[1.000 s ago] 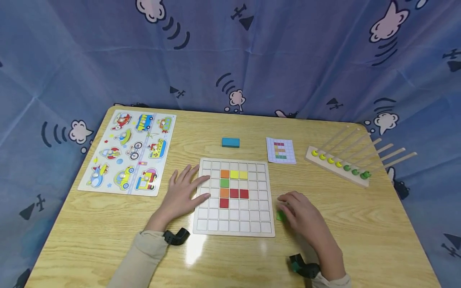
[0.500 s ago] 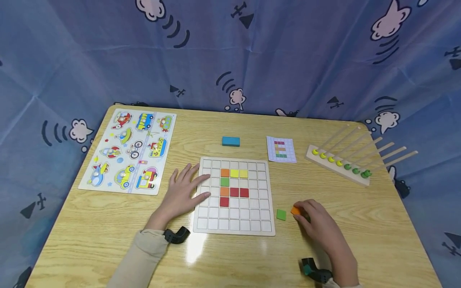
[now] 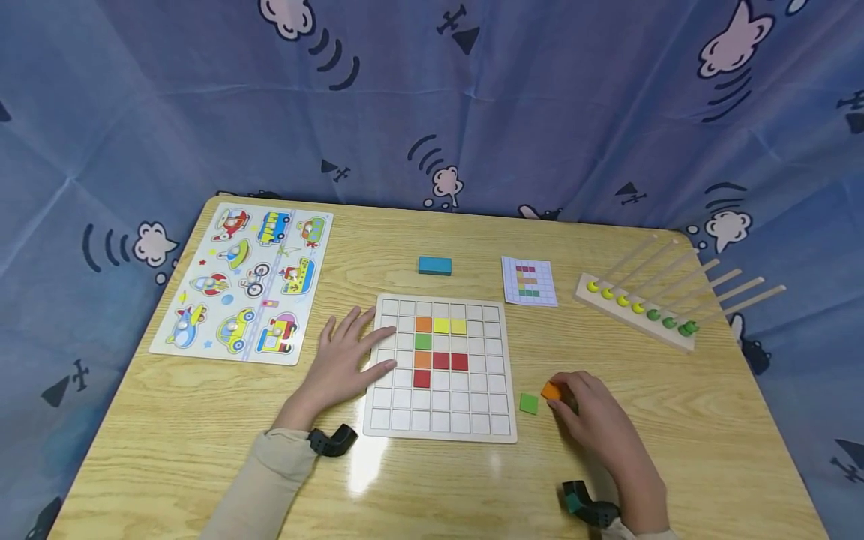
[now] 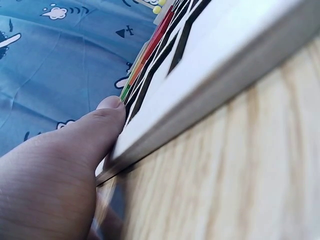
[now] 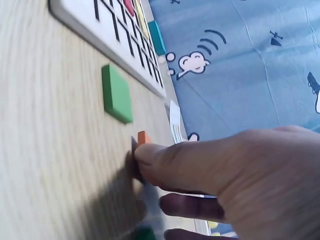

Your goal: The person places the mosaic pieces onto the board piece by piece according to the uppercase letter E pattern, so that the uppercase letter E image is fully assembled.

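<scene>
A white grid board [image 3: 440,422] lies at mid-table, with several orange, yellow, green and red square tiles in its cells. My left hand [image 3: 343,364] rests at the board's left side, fingers spread and thumb over the edge; in the left wrist view the thumb [image 4: 107,120] lies along the rim. Right of the board, my right hand [image 3: 594,411] pinches an orange tile [image 3: 550,391] between thumb and fingers, low over the table. One loose green tile [image 3: 529,403] lies flat between that hand and the board. In the right wrist view the thumb covers most of the orange tile [image 5: 143,137].
A blue block [image 3: 435,265] lies beyond the board, beside a printed pattern card [image 3: 529,282]. Rods stand in a wooden base [image 3: 664,331] with yellow and green beads at the right. A vehicle-picture puzzle board [image 3: 243,285] lies at the left, and a blue curtain [image 3: 378,135] hangs behind the table.
My right hand has moved right from beside the green tile, uncovering it, and now pinches the orange tile, shifted slightly toward the green one. The left hand stays in place.
</scene>
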{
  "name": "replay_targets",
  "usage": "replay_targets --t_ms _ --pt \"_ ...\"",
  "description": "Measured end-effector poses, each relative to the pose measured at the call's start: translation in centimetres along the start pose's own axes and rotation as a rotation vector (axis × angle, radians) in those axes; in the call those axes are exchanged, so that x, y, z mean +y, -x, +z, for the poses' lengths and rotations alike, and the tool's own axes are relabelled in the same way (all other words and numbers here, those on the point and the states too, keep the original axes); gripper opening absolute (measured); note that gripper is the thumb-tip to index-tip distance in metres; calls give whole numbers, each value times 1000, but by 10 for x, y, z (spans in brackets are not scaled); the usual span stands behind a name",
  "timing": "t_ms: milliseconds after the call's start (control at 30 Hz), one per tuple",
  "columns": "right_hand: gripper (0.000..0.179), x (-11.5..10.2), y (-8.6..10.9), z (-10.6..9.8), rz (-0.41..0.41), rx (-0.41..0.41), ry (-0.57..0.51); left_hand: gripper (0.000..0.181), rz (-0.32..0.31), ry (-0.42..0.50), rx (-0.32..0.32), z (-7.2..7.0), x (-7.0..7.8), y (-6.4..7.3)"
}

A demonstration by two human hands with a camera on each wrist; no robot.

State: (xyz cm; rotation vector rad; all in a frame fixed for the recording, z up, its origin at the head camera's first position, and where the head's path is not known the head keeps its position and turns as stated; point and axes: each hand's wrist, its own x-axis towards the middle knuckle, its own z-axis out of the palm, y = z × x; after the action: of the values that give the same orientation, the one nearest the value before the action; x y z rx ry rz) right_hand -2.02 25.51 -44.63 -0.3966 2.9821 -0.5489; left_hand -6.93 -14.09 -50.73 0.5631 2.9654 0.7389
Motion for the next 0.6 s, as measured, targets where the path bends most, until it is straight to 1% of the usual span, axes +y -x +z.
replay_targets --t_ms 133,200,333,600 --pt "28 -12 -7 1 -41 16 -35 58 -1 3 1 -1 1 0" --pt "27 -20 -12 4 -97 38 -44 57 -2 3 1 -1 1 1" --pt "24 -36 -19 12 -237 81 -64 57 -6 2 -4 -1 2 1" --pt "18 -78 -31 32 -407 34 -99 57 -3 1 -3 -2 1 0"
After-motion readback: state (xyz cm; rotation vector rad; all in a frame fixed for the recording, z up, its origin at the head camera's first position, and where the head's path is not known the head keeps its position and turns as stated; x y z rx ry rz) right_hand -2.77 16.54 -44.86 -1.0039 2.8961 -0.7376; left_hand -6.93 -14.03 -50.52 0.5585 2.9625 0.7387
